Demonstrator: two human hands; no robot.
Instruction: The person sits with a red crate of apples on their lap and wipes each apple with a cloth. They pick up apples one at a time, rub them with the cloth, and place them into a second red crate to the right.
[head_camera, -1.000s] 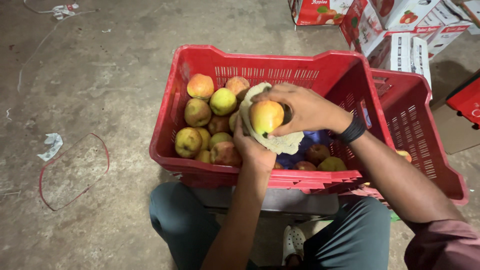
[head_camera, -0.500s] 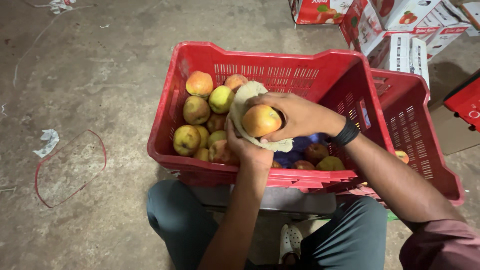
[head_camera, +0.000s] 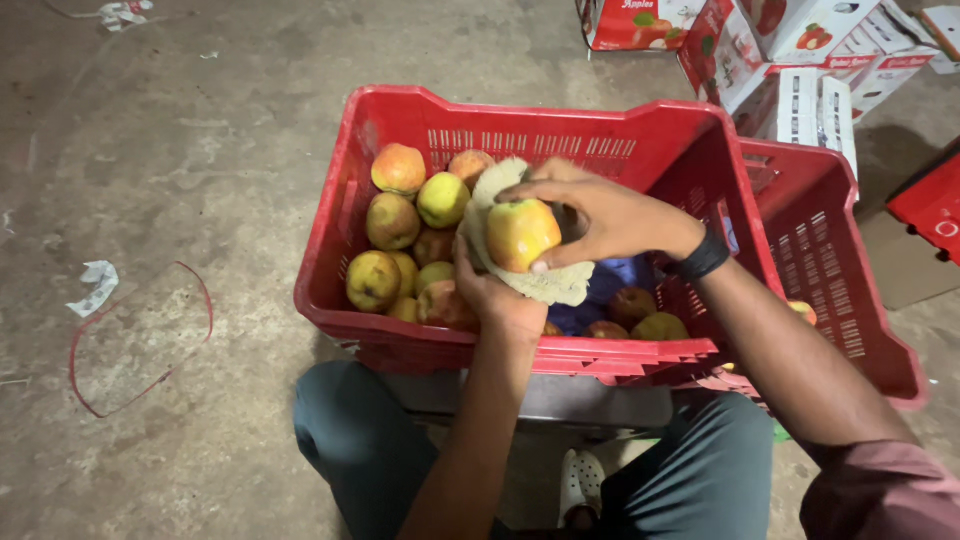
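Note:
My left hand (head_camera: 490, 295) cups a beige cloth (head_camera: 545, 285) from below, over a red plastic crate (head_camera: 560, 140). On that cloth rests a yellow-red apple (head_camera: 520, 232), and my right hand (head_camera: 600, 215) grips it from above and the right. A black band is on my right wrist. Several yellow, green and red apples (head_camera: 405, 225) are piled in the crate's left half, with a few more low on its right side beside something blue.
A second red crate (head_camera: 850, 280) stands behind and to the right. Printed fruit cartons (head_camera: 790, 50) lie at the top right. A red loop of strap (head_camera: 140, 340) and paper scraps lie on the concrete floor at left. My knees are under the crate.
The apple has turned a little in the cloth between my hands; both hands stay over the crate in nearly the same place.

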